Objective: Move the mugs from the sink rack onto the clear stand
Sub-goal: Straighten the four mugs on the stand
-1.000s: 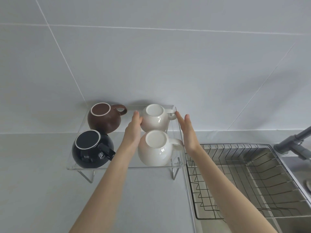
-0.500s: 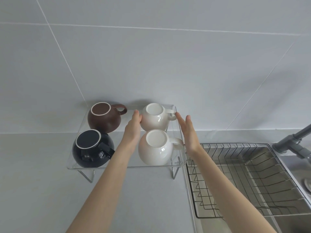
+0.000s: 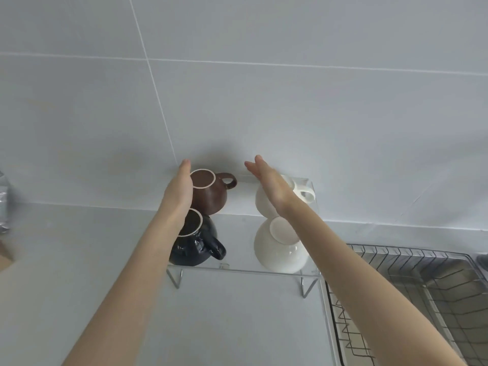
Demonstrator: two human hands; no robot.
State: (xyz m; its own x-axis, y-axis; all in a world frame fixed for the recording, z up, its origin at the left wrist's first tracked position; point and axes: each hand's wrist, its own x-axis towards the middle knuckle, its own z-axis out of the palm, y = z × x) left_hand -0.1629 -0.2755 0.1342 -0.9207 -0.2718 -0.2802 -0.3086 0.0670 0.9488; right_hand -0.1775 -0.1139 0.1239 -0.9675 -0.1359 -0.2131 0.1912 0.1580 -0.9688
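4 round ceramic mugs stood upside down on the clear acrylic stand with bent metal legs (image 3: 264, 271), set on the pale grey countertop (image 3: 79, 260) against the white tiled wall (image 3: 290, 101). The matte brown mug (image 3: 211, 195) sat at the back left, its handle pointing right, and the glossy black mug (image 3: 196, 247) sat just in front of it. The back glossy white mug (image 3: 266, 204) and the front glossy white mug (image 3: 281, 249) occupied the right half, close to one another.

The left hand (image 3: 178, 191) was held flat, fingers straight and together, its palm against the left side of the brown mug; it gripped nothing. The right hand (image 3: 272, 184) was likewise open and flat, fingers extended, above the back white mug and partly covering it; whether it touched that mug could not be told. A bare gap of stand lay between the 2 hands.

The wire sink rack (image 3: 396, 299) to the right, just beside the stand, showed no mugs in its visible part.
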